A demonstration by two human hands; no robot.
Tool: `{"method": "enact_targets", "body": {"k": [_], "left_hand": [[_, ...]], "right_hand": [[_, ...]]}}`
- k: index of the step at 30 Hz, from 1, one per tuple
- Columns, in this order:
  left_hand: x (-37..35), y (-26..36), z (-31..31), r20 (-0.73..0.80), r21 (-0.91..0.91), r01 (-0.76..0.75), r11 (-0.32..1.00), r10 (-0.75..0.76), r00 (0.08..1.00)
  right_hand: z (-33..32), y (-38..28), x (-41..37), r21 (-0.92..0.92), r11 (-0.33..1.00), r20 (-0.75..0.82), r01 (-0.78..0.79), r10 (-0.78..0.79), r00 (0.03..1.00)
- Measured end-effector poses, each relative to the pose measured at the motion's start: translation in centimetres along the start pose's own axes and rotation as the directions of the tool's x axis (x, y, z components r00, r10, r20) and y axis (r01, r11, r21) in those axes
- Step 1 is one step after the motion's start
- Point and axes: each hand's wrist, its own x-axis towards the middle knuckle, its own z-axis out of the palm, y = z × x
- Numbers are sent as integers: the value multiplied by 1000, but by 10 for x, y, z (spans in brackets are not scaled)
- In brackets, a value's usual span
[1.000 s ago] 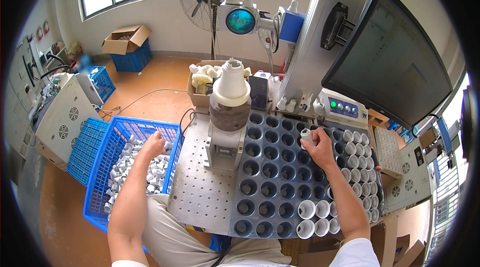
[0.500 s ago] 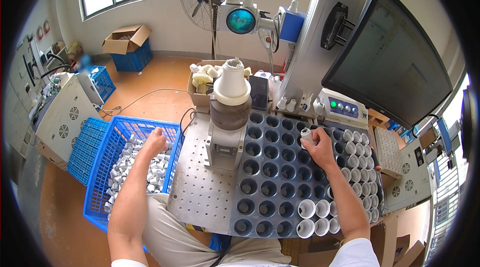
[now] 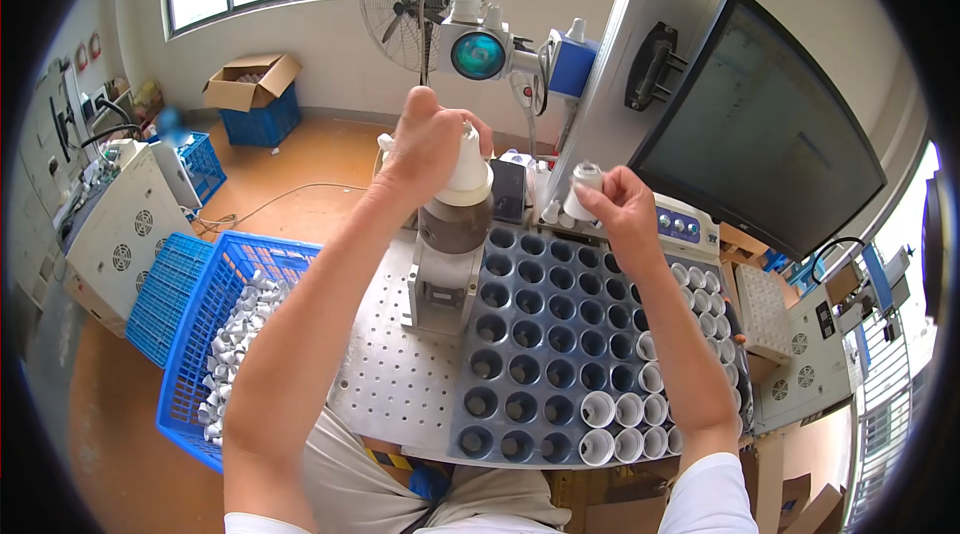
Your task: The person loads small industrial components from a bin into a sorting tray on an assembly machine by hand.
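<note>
My left hand (image 3: 430, 139) is closed around the top of a white cone-shaped part (image 3: 470, 179), which sits on the dark cylinder of a metal stand (image 3: 455, 226). My right hand (image 3: 620, 209) pinches a small white cup-shaped part (image 3: 582, 196), raised above the back of the dark tray (image 3: 505, 362) with round holes. White cups (image 3: 597, 409) stand in the tray's front right holes and along its right side. Left of the stand, a blue basket (image 3: 188, 379) holds many small white parts (image 3: 235, 339).
A perforated metal plate (image 3: 390, 374) lies under the stand. Behind the tray are a control box (image 3: 680, 224) and a large monitor (image 3: 765, 124). A lens head (image 3: 478, 55) hangs above the stand. An open carton (image 3: 250, 84) is at the back left.
My left hand has moved from the basket up to the white cone on the stand. My right hand has lifted its white part up and left, away from the tray. The view has shifted slightly.
</note>
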Motion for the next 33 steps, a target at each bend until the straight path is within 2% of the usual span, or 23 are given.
{"method": "enact_targets", "body": {"k": [1,2,3,5,7,9,11,13,14,16,17,18,19,20,23,24,25,27,28,30,33], "left_hand": [[-1,29,-10,75,-86,50,995,-44,996],[-3,43,-18,87,-135,47,990,-35,996],[-6,57,-27,99,-183,44,982,-26,995],[-13,53,-54,-8,-197,-77,977,77,997],[-27,30,-93,-77,-5,-185,983,184,980],[-54,-25,-146,-105,207,-60,976,83,991],[-88,-106,-194,-249,239,179,954,-118,961],[-114,-186,-213,-342,543,331,772,-157,927],[-126,-205,-213,-388,661,397,637,-163,907],[-131,-207,-180,-303,767,293,571,-80,950],[-123,-181,-165,-173,773,297,560,-264,949],[-123,-176,-148,-157,746,291,598,-267,951],[-115,-165,-136,-79,781,285,556,-365,928],[-113,-171,-125,-58,783,267,562,-361,931],[-129,-191,-111,23,810,112,576,-222,975],[-137,-201,-113,45,813,126,569,-278,959],[-151,-212,-118,69,817,139,560,-334,940],[-160,-240,-131,91,804,214,556,-469,879],[-160,-250,-139,94,786,276,553,-548,832],[-160,-255,-146,96,791,312,526,-610,787],[-159,-278,-146,110,761,340,552,-627,771]], "right_hand": [[18,-14,8,149,986,-5,79,-79,997],[36,-25,15,296,943,-22,155,-155,988],[51,-33,22,309,935,-9,176,-183,983],[79,-40,22,274,943,38,189,-207,978],[101,-42,19,174,968,111,180,-201,973],[112,-33,16,199,964,101,179,-202,974],[120,-27,15,230,953,86,199,-224,971],[125,-24,12,268,935,54,230,-253,966],[123,-32,8,169,961,47,217,-228,973],[120,-30,11,128,954,64,271,-280,958],[117,-24,7,99,957,81,272,-280,957],[115,-19,4,101,944,60,313,-320,946],[110,-20,-2,98,926,34,364,-368,929],[87,-30,-20,-205,942,180,264,-229,957],[41,-37,-82,-324,801,408,504,-362,838],[22,-44,-103,-314,833,601,456,-197,775],[2,-51,-124,-316,861,756,397,-24,654],[-26,-57,-165,-465,785,818,409,204,538],[-33,-57,-179,-512,751,807,417,256,532],[-43,-55,-196,-594,672,779,442,342,525],[-51,-39,-209,-596,642,778,483,311,547]]}}
